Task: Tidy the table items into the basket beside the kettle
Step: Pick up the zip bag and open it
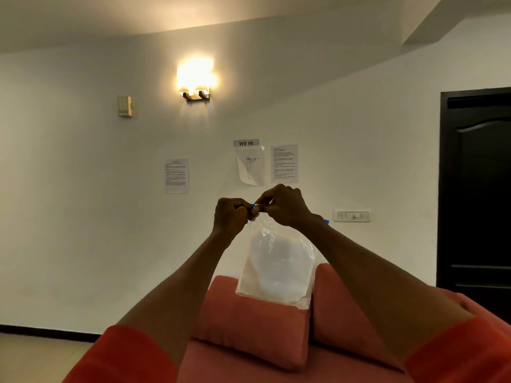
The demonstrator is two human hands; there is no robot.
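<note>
Both arms raised at centre frame, orange sleeves at the lower corners. Left hand (231,217) curled tight, fingers pinched on the top edge of a clear plastic bag (276,269); right hand (284,207) likewise closed on that same top edge, just beside the left, the two nearly touching. A small blue bit visible between the fingertips, too small to identify. Bag hanging straight down below the hands, something pale and rounded inside, not clear enough to name. Behind and below the bag, two red cushions (257,322) leaning side by side at lower centre. Further back, a white wall with a lit lamp (196,78) in the upper middle, a label reading "WS 06" (246,143) with printed sheets around it, a switch plate (352,216) to the right of the hands, and a dark door (475,189) along the right edge. No basket, kettle or table anywhere in view.
</note>
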